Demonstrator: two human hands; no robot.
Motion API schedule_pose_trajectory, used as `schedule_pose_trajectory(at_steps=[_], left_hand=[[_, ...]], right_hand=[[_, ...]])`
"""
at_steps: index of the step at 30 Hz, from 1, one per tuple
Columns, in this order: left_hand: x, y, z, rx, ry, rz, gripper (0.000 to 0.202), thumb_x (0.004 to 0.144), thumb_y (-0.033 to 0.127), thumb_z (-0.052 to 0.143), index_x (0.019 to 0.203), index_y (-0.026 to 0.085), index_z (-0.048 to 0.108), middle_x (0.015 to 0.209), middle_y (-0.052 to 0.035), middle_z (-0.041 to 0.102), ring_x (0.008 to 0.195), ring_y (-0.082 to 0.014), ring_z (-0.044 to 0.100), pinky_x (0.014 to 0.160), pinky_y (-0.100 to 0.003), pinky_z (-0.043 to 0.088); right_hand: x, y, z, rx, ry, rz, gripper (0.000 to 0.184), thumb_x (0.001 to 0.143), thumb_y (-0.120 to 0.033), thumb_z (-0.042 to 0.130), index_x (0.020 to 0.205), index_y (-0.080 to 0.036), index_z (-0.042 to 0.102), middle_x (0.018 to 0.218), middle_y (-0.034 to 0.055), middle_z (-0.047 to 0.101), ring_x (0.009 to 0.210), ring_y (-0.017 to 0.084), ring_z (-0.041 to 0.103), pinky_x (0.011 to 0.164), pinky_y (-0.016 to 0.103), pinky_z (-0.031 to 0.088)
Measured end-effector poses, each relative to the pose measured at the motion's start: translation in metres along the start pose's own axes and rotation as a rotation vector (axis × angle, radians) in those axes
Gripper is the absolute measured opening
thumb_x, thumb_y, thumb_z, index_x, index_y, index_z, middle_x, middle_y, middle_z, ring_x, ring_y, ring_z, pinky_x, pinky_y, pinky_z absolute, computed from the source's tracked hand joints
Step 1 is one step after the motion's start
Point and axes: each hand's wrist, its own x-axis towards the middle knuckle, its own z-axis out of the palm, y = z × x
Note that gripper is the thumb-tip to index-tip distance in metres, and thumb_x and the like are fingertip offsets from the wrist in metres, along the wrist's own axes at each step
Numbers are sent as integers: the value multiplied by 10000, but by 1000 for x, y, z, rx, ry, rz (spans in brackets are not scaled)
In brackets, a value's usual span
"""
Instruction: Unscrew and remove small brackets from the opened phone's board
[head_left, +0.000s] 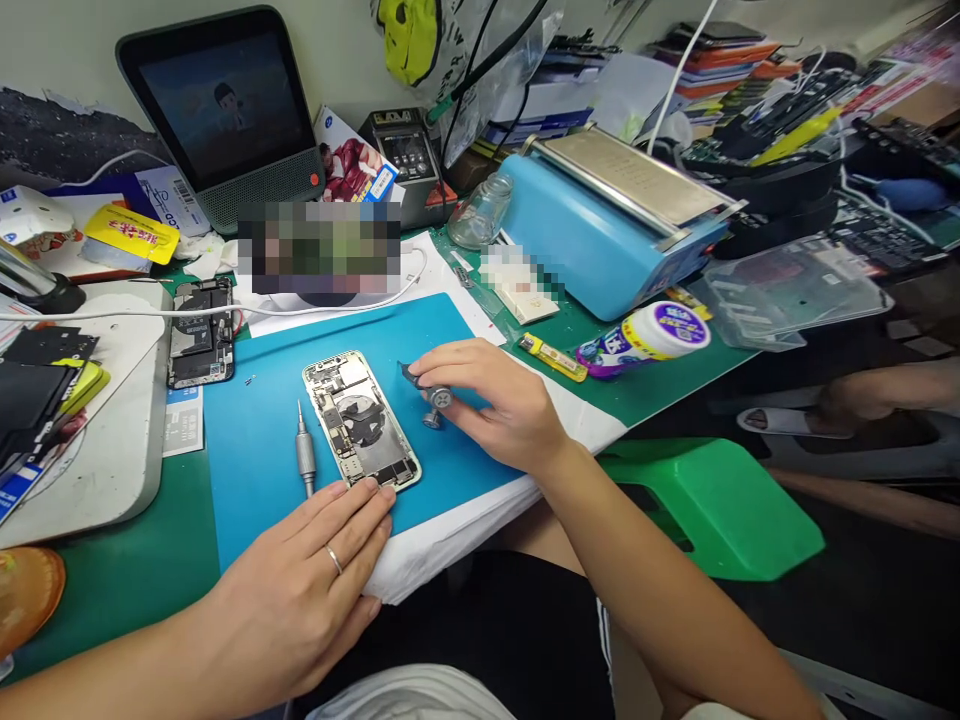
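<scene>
An opened phone lies on the blue mat, its circuit boards and a round dark coil area showing. My left hand rests with fingers stretched out, the fingertips touching the phone's near edge. Just left of the phone lies a slim metal screwdriver, its tip pointing away from me. My right hand, to the right of the phone, pinches a small dark tool with round grey metal knobs close above the mat. What kind of tool it is I cannot make out.
Another opened phone lies at the mat's far left. A smart display stands behind. A blue machine with a metal plate, a purple-and-white tub and a clear plastic box are on the right. A green stool stands below the table edge.
</scene>
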Motion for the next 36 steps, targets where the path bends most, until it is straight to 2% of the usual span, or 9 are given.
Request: schedule_pose_trajectory(at_steps=[5, 8, 10, 15, 19, 24, 28, 32, 36], left_hand=[[0, 0, 1, 6, -3, 6, 473, 1014, 247, 506, 1433, 33, 549, 1551, -165, 503, 1438, -333, 482, 1152, -466, 484], [1, 0, 2, 12, -13, 4, 469, 1018, 244, 495, 1437, 40, 548, 1560, -159, 494, 1443, -330, 476, 1149, -464, 488], [1, -1, 2, 14, -12, 2, 464, 1022, 242, 488, 1437, 45, 550, 1557, -154, 499, 1446, -324, 473, 1150, -461, 488], [1, -1, 1, 19, -15, 6, 461, 1026, 248, 488, 1438, 50, 552, 1556, -151, 500, 1451, -319, 467, 1153, -459, 486], [1, -1, 1, 21, -20, 8, 463, 1028, 246, 485, 1443, 49, 546, 1567, -148, 487, 1458, -321, 458, 1160, -459, 478], [0, 0, 3, 15, -19, -2, 463, 1035, 243, 473, 1448, 42, 535, 1564, -152, 491, 1459, -315, 457, 1169, -446, 464], [-1, 1, 3, 23, -17, 2, 464, 1036, 251, 474, 1440, 32, 540, 1557, -159, 499, 1461, -326, 450, 1179, -464, 448], [0, 0, 2, 21, -24, -5, 462, 1034, 259, 482, 1443, 53, 543, 1561, -147, 498, 1463, -321, 447, 1179, -467, 445], [0, -1, 2, 11, -23, 1, 461, 1031, 261, 487, 1441, 59, 546, 1560, -141, 502, 1459, -316, 453, 1179, -465, 445]], right_hand=[[-7, 3, 6, -35, 242, 137, 163, 940, -188, 655, 1074, -279, 636, 1010, 55, 759, 961, 262, 729, 855, 470, 603], [-4, 8, 1, -103, 312, 103, 194, 949, -165, 636, 1104, -281, 628, 1026, 60, 744, 984, 260, 716, 872, 463, 592], [4, 13, -6, -173, 172, -4, 202, 966, -144, 601, 1118, -274, 633, 1041, 58, 747, 1010, 253, 708, 905, 455, 575], [37, 31, -20, -444, -425, -170, 241, 1032, -146, 452, 1063, -199, 685, 1082, 96, 733, 1033, 259, 651, 900, 440, 556], [51, 43, -17, -542, -667, -258, 239, 1029, -139, 455, 1074, -150, 690, 1077, 120, 725, 989, 276, 640, 826, 432, 562], [34, 31, -32, -511, -606, -231, 241, 1019, -140, 469, 1144, -148, 675, 1196, 133, 698, 1048, 273, 636, 877, 416, 547], [15, 16, -49, -583, -628, -219, 243, 1026, -136, 448, 1157, -138, 653, 1165, 129, 701, 952, 250, 654, 760, 363, 522], [9, 18, -45, -699, -679, -337, 236, 1003, -99, 485, 1174, -107, 647, 1124, 136, 711, 840, 243, 636, 676, 353, 466], [10, 22, -41, -733, -648, -397, 196, 993, -90, 496, 1112, -97, 652, 1051, 136, 714, 815, 239, 622, 660, 347, 438]])
